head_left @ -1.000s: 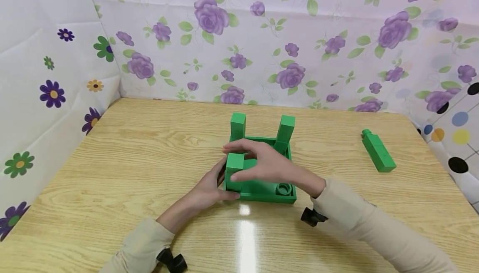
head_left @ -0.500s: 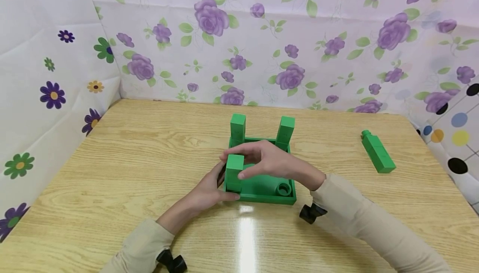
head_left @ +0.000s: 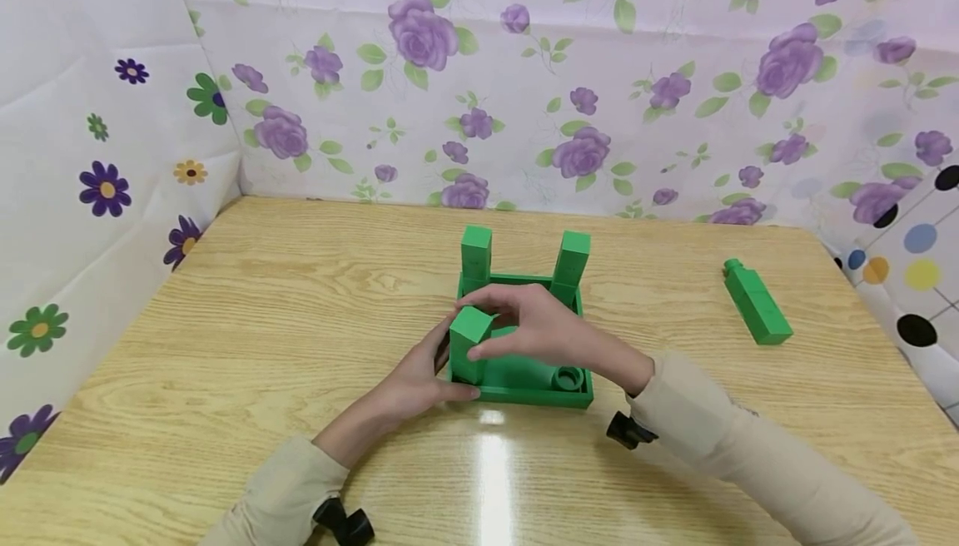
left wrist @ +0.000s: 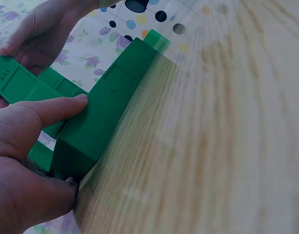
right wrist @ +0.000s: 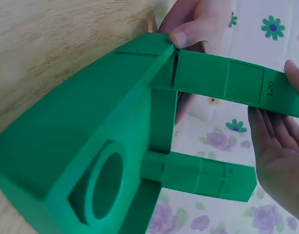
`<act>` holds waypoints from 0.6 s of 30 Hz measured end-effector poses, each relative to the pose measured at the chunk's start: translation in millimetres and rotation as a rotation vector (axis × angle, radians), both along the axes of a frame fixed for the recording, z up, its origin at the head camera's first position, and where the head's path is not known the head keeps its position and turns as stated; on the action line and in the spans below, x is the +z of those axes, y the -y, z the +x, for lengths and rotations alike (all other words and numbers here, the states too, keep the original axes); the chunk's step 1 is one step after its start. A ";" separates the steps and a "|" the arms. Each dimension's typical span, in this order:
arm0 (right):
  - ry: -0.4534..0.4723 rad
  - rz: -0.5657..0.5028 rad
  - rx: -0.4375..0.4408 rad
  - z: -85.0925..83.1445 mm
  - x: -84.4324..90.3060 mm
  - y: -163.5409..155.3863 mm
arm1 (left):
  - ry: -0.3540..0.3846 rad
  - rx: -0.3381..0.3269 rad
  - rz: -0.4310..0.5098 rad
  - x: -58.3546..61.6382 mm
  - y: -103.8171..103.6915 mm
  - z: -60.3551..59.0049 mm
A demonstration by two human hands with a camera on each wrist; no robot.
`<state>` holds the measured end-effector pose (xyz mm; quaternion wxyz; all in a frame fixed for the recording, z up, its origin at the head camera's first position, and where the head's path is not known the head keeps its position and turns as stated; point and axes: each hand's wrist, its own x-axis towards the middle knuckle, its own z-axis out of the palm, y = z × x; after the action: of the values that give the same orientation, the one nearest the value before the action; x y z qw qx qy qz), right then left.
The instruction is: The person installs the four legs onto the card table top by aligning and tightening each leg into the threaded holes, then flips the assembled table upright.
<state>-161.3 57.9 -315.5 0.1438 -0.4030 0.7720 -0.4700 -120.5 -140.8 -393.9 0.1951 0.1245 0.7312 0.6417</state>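
At the left, white cloth with bright flowers [head_left: 105, 188] stands along the left edge of the wooden tabletop [head_left: 337, 271]. Near the tabletop's middle, the left hand [head_left: 408, 384] grips the near left corner of a green tray [head_left: 534, 399], its thumb on the near wall. At that corner stands the front green post [head_left: 466, 356], its top turned askew to the tray's walls. A second post [head_left: 476, 256] stands upright in the far left corner. The right hand [head_left: 543, 328] pinches the front post's upper part between thumb and fingers. In the far right corner stands a third post [head_left: 573, 259]; a round socket [head_left: 568, 379] sits in the near right one. Toward the tabletop's right edge lies a loose post [head_left: 758, 306], its knobbed end pointing to the far edge.
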 end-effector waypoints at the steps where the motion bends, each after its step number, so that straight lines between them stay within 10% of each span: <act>1: -0.019 -0.008 -0.012 1.5 0.1 0.9 | -0.012 -0.006 0.008 -0.2 0.0 0.0; 18: -0.259 -0.046 -0.242 16.6 -9.0 16.3 | -0.033 0.000 0.019 -5.7 0.8 -1.3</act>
<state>-144.7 41.6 -324.5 -0.0238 -0.3677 0.8160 -0.4455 -121.8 -141.6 -399.6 0.1818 0.1371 0.7281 0.6466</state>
